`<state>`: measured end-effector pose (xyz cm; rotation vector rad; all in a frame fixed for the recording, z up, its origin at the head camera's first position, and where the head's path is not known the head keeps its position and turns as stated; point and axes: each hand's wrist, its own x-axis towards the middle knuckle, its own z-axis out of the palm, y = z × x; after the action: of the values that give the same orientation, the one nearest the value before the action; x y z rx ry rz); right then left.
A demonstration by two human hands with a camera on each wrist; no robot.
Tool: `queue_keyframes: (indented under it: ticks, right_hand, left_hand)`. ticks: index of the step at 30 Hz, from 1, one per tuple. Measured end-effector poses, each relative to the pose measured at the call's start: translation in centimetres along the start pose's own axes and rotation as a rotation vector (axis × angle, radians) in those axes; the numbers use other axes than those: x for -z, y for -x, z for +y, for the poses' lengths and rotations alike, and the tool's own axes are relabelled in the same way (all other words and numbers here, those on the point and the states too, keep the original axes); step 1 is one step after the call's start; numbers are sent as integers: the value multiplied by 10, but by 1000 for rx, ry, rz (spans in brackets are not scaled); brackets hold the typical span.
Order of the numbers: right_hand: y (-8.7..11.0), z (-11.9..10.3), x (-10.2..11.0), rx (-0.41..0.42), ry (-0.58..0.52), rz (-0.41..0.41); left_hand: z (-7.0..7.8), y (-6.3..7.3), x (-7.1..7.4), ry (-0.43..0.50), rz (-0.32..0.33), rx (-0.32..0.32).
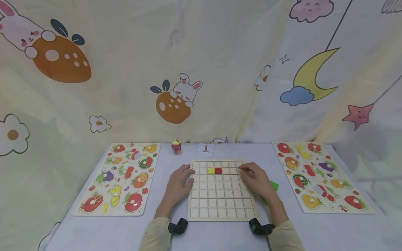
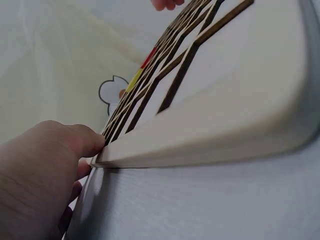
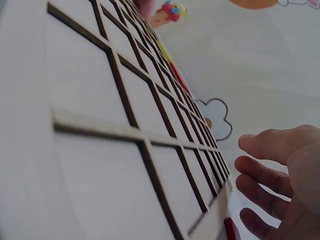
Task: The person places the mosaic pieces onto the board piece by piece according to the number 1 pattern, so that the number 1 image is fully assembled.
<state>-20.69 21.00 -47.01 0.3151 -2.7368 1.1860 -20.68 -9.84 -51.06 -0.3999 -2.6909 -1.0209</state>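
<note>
A wooden grid board (image 1: 222,219) lies flat between the two hands. In its second row from the back, a yellow piece (image 1: 210,171) sits directly left of a red square (image 1: 218,170). My left hand (image 1: 179,184) rests at the board's left edge; in the left wrist view its thumb (image 2: 90,141) touches the rim. Beside the far right edge is my right hand (image 1: 258,179), its fingers (image 3: 262,172) loosely bent and holding nothing. A green piece (image 1: 274,185) lies right of that hand, and another green piece (image 1: 264,200) is partly hidden under the forearm.
Fruit puzzle boards stand on both sides, a left one (image 1: 138,211) and a right one (image 1: 370,210). Behind the grid are a small toy figure (image 1: 176,146) and a patterned card (image 1: 205,150). The right wrist view shows a dark red piece (image 3: 231,229) near the board's edge.
</note>
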Motion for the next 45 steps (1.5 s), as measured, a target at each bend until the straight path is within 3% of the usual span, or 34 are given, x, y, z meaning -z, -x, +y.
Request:
queue_keyframes:
  ticks: [13,25,35,45]
  right_hand:
    - [12,22,27,-174,75,-31]
    - [16,31,42,-259,112,-125]
    - [16,28,43,-294,161,-185]
    - [12,28,35,-303,196,-162]
  left_hand:
    - [-1,2,-4,-6,-6,3]
    - [0,0,-4,1,-9,-1]
    - [1,-1,-4,3,-17,14]
    - [-1,0,1,15,-12,6]
